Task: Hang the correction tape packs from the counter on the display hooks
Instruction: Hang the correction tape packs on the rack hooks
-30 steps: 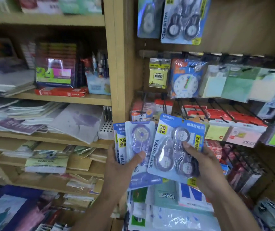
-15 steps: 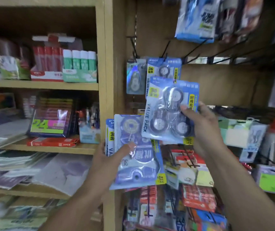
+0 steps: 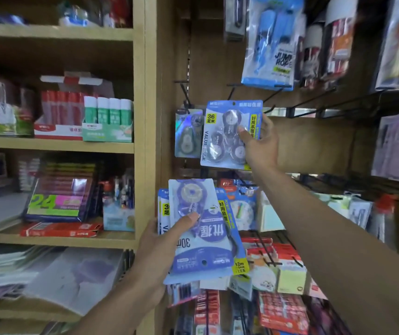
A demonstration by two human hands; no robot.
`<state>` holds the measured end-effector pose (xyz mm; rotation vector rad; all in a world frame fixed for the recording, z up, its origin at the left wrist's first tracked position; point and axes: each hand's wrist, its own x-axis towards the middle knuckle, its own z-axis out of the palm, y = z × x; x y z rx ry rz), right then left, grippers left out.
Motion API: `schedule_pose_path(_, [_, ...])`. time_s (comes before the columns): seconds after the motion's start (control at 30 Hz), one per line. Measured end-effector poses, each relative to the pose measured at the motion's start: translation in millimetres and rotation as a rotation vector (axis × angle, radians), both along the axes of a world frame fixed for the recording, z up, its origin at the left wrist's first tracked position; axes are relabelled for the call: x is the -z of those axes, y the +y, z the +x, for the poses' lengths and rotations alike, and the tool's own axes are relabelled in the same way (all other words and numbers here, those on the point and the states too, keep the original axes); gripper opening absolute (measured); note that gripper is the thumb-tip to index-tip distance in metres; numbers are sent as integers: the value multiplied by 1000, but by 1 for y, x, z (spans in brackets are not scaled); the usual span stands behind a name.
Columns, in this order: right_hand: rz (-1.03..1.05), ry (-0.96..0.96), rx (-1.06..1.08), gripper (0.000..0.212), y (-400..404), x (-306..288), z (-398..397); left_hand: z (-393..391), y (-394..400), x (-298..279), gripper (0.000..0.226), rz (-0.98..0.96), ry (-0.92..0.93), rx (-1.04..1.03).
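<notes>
Raised higher than a moment ago, the right hand (image 3: pixel 260 141) now holds a blue value pack (image 3: pixel 230 134) of correction tape up at centre frame, thumb pinching its front and fingers behind its right edge. Its top sits level with a black wire hook (image 3: pixel 232 91) on the wooden back panel; whether the pack's hole is on the hook cannot be told. Just left of it hangs a smaller silver pack (image 3: pixel 187 132). Lower centre, the left hand (image 3: pixel 160 250) grips a fanned stack of packs (image 3: pixel 201 233), thumb pressed on the front purple one, which is upside down. A jump rope pack (image 3: pixel 272 44) hangs at upper right. Glue sticks (image 3: pixel 108 112) stand on the wooden shelf (image 3: pixel 56 145) at left.
</notes>
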<state>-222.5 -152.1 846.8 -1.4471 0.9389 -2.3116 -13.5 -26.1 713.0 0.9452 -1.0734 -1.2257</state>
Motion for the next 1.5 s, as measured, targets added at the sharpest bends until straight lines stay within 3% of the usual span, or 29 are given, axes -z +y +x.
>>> schedule_pose_path(0.17, [10,45,1,55,-7,5,-3,4,3,-3,54,-31,50,27])
schedule_pose_path(0.37, [24,22,-20,53,-17,-1,-4,-6,3,-7,74,-23,58,24])
schedule_pose_path(0.47, [45,25,-24,52,-25,-2,-10,-13,1,-6,73,-28,62,22])
schedule_pose_path(0.6, [62,74,10,65,-35,-2,-15,-21,-1,-5,76,-46,63,-13])
schedule_pose_path(0.7, [28,222,76,62,-43,2,-19,-28,-3,-2,76,-38,95,-48])
schedule_pose_path(0.87, [221,512,210,48,-59,1,-25,-37,-7,5,69,-22,129,-45])
schedule_pose_path(1.27, [323,639,395,60,-55,1,-36,-31,-17,-1,79,-42,172,37])
schedule_pose_path(1.4, [190,564,351,49,1,17,-22,-31,-18,14,65,-16,181,109])
schedule_pose_path(1.5, [172,753,74,29,48,34,-3,-33,-15,30,73,19,187,173])
